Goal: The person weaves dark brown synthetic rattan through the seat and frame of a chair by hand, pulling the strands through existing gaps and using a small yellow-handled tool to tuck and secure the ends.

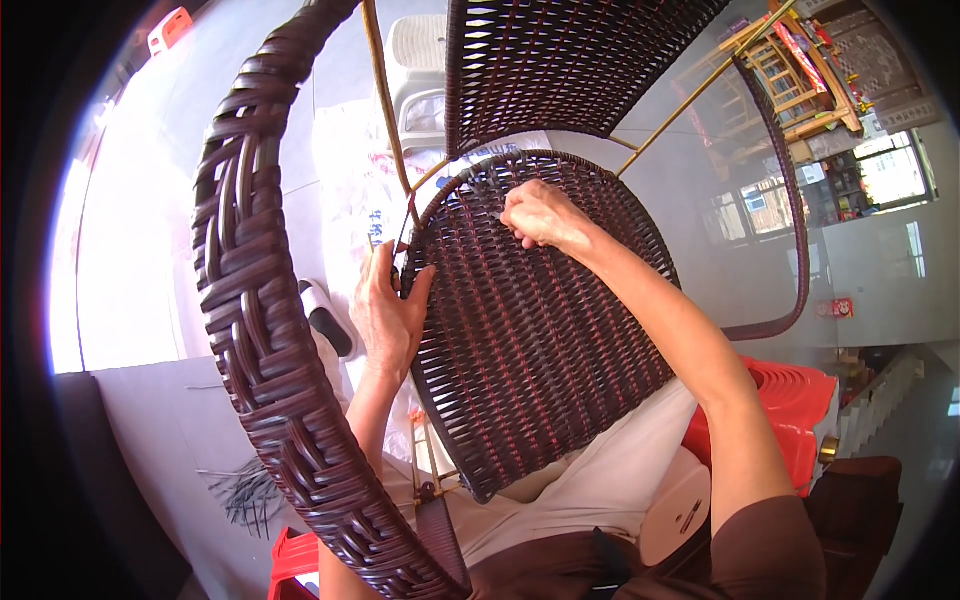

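A dark brown woven rattan chair with reddish lines fills the middle, its seat (540, 340) tilted over my lap. At the seat's left rim, my left hand (388, 315) grips the edge, thumb on the weave and fingers on the outer side. A dark strand shows beside those fingers. Over the far part of the seat, my right hand (540, 215) is closed in a pinch against the weave; what it holds is hidden. The thick braided armrest (255, 270) curves past my left arm. Beyond the seat rises the woven backrest (570, 65), joined by yellowish metal rods (385, 100).
White plastic stools (417, 55) stand behind the chair. A red plastic stool (800, 420) is beside my right side. Loose dark strands (248, 492) lie on the floor at left, near a slipper (328, 322). A bamboo chair (790, 85) stands far right.
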Demonstrator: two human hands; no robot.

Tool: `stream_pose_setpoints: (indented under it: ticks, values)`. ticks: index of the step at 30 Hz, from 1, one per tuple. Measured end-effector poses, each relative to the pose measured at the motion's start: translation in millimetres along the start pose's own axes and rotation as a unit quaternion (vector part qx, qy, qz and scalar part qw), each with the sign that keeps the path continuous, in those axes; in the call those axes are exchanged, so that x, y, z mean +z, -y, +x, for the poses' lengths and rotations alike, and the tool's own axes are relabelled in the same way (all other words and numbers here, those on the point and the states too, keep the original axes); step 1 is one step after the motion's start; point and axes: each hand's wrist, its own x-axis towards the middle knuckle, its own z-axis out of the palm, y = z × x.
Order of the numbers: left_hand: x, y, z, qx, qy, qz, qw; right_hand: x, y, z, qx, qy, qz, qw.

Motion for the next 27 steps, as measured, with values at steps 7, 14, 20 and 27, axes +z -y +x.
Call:
stream_pose_setpoints:
  ticks: [7, 14, 20, 27]
  values:
    - [7, 28, -4, -0.049, 0.014, -0.045, 0.998, 23, 8, -6, -0.215, -0.128, -0.383, 0.889]
    - [3, 16, 1, -0.061, 0.053, -0.053, 0.995, 15, 1, -3, -0.24, -0.133, -0.285, 0.918]
    - [3, 23, -1, -0.074, 0.047, -0.077, 0.993, 39, 8, -29, -0.203, -0.101, -0.27, 0.936]
    - [9, 22, -3, -0.05, 0.015, -0.073, 0.996, 38, -2, -32, -0.127, -0.176, -0.273, 0.937]
